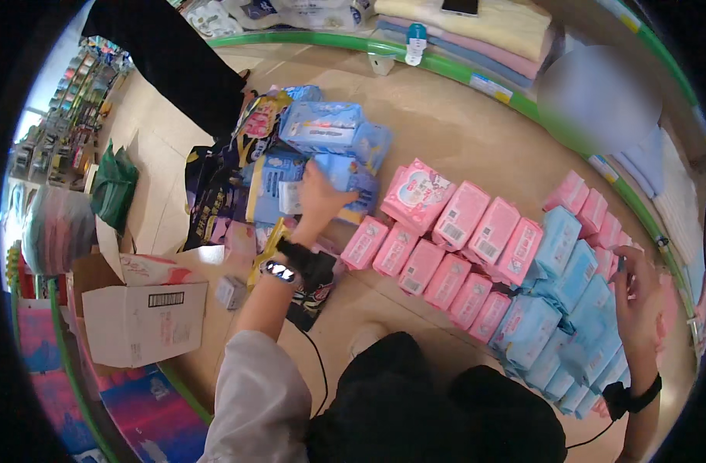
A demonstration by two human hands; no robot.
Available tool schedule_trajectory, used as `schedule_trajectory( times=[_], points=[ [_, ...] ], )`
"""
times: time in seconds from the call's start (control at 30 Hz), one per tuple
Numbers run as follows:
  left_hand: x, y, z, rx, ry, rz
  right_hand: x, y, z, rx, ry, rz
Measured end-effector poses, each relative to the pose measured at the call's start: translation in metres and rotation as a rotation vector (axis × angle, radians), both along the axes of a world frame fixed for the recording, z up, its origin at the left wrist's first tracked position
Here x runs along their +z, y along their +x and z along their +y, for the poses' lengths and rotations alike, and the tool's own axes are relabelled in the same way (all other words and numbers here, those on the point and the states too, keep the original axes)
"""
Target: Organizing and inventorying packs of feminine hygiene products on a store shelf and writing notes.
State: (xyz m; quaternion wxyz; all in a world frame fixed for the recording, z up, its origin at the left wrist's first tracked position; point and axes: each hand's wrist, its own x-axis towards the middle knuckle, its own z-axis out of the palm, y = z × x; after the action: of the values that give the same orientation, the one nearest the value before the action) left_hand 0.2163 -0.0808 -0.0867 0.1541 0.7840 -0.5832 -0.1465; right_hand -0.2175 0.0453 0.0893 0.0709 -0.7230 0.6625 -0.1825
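My left hand reaches over a heap of blue plastic-wrapped packs and lies against a blue pack with a white label. Its thumb spreads to the right; whether the fingers grip the pack is unclear. Just behind it a larger blue pack rests on the heap. My right hand hovers at the far right with bent, parted fingers and nothing visible in them. Beside it are stacked light-blue packs and small pink packs. Pink packs stand in two tiers between the hands.
An opened white carton stands at left, near a green bag. Black packages lie beside the blue heap. Another person's dark-clothed leg is at upper left. A green-edged shelf with folded textiles curves around the back and right.
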Motion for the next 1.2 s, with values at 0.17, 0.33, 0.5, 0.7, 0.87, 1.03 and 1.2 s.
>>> schedule_trajectory(
  times=[0.17, 0.33, 0.5, 0.7, 0.87, 1.03, 1.2],
  points=[
    [0.032, 0.019, 0.045, -0.049, -0.262, 0.245, 0.007, -0.009, 0.014, -0.018, -0.002, -0.033],
    [0.129, -0.006, 0.086, -0.075, -0.511, 0.479, 0.012, -0.009, -0.003, 0.012, 0.059, -0.176],
    [0.139, -0.053, 0.004, -0.502, -0.393, 0.752, -0.027, 0.007, -0.054, 0.108, 0.0, -0.557],
    [0.072, -0.175, -0.099, -0.932, -0.21, 0.88, 0.001, -0.021, -0.036, -0.027, 0.094, -0.565],
    [0.026, -0.218, -0.122, -1.123, -0.298, 0.746, -0.002, -0.051, 0.002, -0.11, 0.073, -0.451],
    [0.017, -0.242, -0.138, -1.404, -0.566, 0.531, -0.011, -0.068, 0.019, -0.235, 0.143, -0.437],
    [0.012, -0.226, -0.156, -1.61, -0.55, -0.004, -0.018, -0.075, 0.014, -0.238, 0.152, -0.469]
  ],
)
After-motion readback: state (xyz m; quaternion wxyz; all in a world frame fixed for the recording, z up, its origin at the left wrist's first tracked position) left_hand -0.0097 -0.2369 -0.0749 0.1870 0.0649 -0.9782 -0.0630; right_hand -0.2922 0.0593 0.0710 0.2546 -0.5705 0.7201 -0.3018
